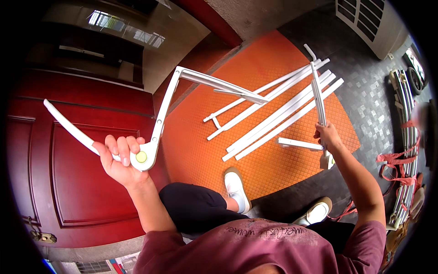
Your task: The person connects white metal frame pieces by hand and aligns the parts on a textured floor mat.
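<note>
While the mat bears tubes, the left hand and right hand grip frames.

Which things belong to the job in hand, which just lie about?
In the job:
jointed white frame, left hand
second white frame, right hand
likely white tubes on orange mat

Lying about, apparently:
strapped bundle, right
white slatted unit, top right

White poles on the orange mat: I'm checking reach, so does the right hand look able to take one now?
Probably not freely: the right hand is closed around a white hinged frame, though the white poles' near ends look uncovered.
</note>
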Action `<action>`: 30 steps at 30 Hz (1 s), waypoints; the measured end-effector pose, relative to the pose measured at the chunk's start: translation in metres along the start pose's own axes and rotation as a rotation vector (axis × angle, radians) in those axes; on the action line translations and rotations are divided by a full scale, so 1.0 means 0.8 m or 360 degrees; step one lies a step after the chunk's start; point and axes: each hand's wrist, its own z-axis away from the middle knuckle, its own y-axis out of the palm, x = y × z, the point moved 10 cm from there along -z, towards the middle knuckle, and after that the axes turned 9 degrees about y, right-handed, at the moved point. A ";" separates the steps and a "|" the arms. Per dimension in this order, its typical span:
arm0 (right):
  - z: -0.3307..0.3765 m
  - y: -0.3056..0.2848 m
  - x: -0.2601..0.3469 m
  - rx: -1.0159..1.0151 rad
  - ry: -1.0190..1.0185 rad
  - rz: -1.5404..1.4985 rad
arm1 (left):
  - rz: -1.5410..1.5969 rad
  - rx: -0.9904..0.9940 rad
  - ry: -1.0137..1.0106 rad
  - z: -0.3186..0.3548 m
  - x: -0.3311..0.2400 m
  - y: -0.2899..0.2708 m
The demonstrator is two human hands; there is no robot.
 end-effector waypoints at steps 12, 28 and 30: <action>-0.027 0.083 -0.011 -0.0236 -0.0283 0.1210 | 0.0799 -0.0042 -0.0354 0.000 0.025 -0.031; -0.059 0.096 -0.035 -0.0202 -0.0398 0.1632 | 0.0657 0.0512 -0.0159 0.008 0.028 0.059; -0.057 0.108 -0.040 -0.0080 -0.0339 0.1732 | 0.0577 0.0573 -0.0049 0.013 0.024 0.063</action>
